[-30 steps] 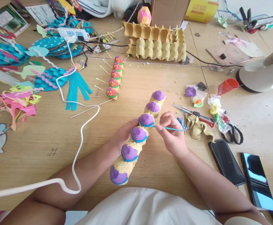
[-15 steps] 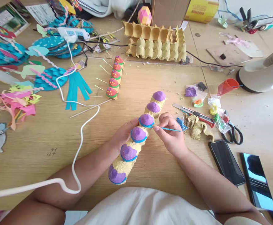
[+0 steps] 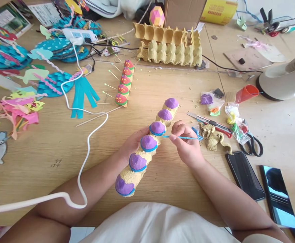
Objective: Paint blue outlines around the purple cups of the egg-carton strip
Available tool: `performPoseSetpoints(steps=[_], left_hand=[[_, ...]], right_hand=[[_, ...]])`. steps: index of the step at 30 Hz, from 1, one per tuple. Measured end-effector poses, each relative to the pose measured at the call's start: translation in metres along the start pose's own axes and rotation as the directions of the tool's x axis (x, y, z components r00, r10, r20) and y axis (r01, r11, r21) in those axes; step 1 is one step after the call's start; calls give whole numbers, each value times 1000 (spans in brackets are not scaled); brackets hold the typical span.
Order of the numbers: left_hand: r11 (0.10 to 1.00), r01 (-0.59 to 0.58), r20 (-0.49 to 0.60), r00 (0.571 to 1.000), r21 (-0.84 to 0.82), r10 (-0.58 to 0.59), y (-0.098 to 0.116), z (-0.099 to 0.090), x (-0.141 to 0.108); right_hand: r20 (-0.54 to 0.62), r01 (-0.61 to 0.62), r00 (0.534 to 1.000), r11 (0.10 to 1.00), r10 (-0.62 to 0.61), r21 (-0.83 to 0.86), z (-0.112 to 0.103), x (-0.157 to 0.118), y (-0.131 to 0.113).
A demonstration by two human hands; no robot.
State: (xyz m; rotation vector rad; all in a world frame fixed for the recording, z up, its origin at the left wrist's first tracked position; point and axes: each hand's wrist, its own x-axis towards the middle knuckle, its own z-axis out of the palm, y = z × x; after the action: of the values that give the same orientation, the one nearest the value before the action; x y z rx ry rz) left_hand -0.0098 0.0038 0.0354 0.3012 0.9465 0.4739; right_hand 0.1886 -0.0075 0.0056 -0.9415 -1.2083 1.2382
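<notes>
The left hand [image 3: 133,143] is gripping the purple-capped egg-carton strip [image 3: 144,155], which is slanting between both hands; the right hand [image 3: 186,145] is pinching a thin blue strand [image 3: 189,138]. Blue edging seems underway, the next move probably calling for light, steady pressing. Left of the hands, handwriting [image 3: 56,163], perhaps including "12", is marking the desk [image 3: 61,143].

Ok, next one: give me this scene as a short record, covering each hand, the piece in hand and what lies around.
Left hand: grips the egg-carton strip from its left side
Right hand: pinches a thin blue stick-like piece
Strip condition: six purple-topped bumps; blue edging on the nearest four, none visible on the farthest two
Right side: utility knife, black phone
Beyond: red-and-green strip
</notes>
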Motion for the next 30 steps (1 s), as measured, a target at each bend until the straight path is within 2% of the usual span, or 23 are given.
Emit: performPoseSetpoints(steps=[5, 8, 16, 22, 30], left_hand=[[1000, -4, -42, 999, -1, 4, 5, 8, -5], [1000, 11, -28, 1000, -28, -12, 5, 9, -7], [998, -15, 41, 999, -53, 17, 3, 5, -7], [999, -1, 19, 1000, 38, 0, 0, -4, -1], [998, -63, 39, 997, 18, 62, -2, -5, 2]], right_hand=[[-18, -13, 1000, 999, 14, 50, -1, 3, 1], [-22, -22, 999, 999, 23, 35, 0, 3, 0], [-35, -28, 999, 999, 29, 31, 3, 4, -2], [-29, -47, 998, 998, 48, 38, 2, 3, -3], [-35, -46, 998, 998, 47, 40, 3, 3, -6]])
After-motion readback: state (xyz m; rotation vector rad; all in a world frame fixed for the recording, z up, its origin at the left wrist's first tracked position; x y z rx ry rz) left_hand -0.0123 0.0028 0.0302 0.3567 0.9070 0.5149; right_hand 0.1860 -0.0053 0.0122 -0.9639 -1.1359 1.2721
